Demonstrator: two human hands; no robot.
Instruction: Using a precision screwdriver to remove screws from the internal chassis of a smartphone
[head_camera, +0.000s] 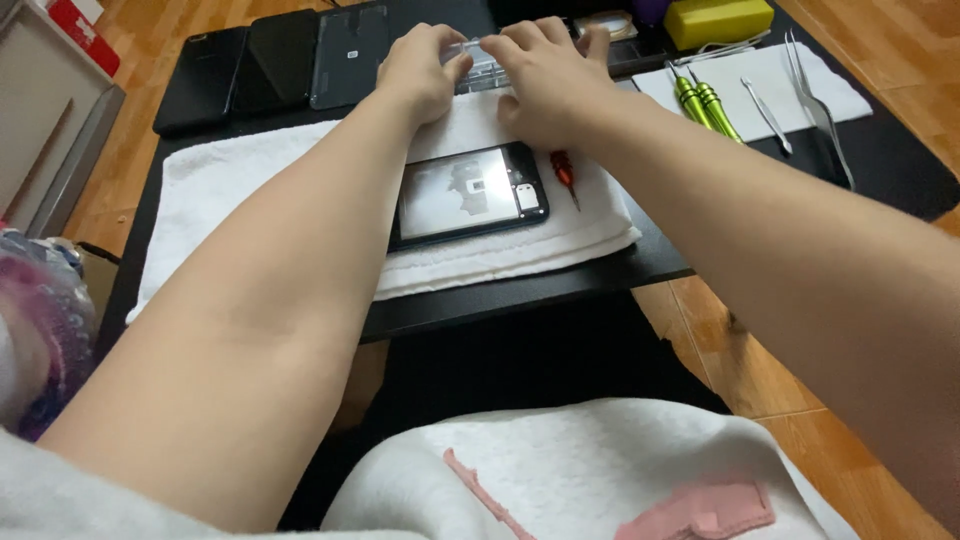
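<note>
Both my hands reach to the far side of a black table (520, 300). My left hand (422, 68) and my right hand (548, 75) together grip a small clear plastic box (483, 62) between their fingertips. In front of them an opened phone (468, 193) lies on a folded white towel (260, 170), its inner metal plate showing. A small red-handled screwdriver (565, 172) rests on the towel right beside the phone, under my right wrist.
Three dark phones or back covers (280, 65) lie in a row at the table's far left. At the far right are two green-handled screwdrivers (702, 100), tweezers (818, 100) on a white cloth, and a yellow block (718, 20). Wooden floor surrounds the table.
</note>
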